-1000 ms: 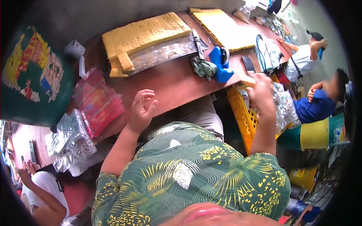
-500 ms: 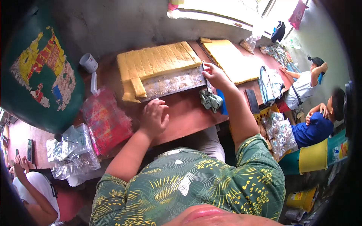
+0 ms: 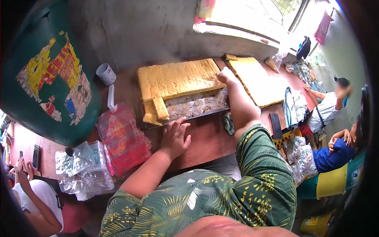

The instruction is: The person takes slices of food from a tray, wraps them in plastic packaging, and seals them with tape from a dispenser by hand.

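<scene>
Yellow sheet cake (image 3: 179,79), scored into strips, seemingly calls for light fingers as your right hand (image 3: 226,75), grip unclear, reaches its end, your left hand (image 3: 175,139) open.

Small food workshop, judging by the sliced yellow slab (image 3: 179,79) on a tray (image 3: 197,103).

Reddish table (image 3: 207,138) under two trays (image 3: 193,103)

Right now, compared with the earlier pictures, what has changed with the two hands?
The right hand moved from over the yellow crate to the right end of the sliced cake; its grip is unclear. The left hand moved forward, near the tray. The mug stayed.
</scene>
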A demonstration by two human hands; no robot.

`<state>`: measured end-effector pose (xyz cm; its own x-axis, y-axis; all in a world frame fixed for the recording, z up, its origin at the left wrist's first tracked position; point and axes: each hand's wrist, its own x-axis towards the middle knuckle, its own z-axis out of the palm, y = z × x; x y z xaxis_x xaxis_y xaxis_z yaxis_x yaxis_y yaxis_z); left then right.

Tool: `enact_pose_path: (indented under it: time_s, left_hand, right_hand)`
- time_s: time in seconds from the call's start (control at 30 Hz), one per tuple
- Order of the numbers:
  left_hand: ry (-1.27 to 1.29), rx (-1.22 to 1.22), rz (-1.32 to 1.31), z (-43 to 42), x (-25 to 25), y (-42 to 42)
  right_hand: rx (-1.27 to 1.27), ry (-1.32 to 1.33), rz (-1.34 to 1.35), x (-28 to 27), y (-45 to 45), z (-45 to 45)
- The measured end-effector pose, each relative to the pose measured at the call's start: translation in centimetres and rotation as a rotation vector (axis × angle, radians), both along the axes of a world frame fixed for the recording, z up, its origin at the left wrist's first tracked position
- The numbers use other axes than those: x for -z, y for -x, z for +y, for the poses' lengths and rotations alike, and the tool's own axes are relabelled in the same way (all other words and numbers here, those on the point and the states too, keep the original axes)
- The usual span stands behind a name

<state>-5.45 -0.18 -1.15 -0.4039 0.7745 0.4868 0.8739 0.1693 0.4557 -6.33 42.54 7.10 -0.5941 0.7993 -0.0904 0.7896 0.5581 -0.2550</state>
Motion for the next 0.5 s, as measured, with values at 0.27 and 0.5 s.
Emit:
enact_pose_path:
  time_s: [0.27,0.5]
  left_hand:
    - [-0.031,0.016,-0.044,0.2,-0.1,0.3]
    - [-0.065,0.021,-0.068,0.3,-0.3,0.4]
  right_hand:
    - [-0.029,-0.157,0.401,-2.1,-1.5,-3.8]
    - [-0.392,-0.257,0.593,-1.5,-7.1,-14.6]
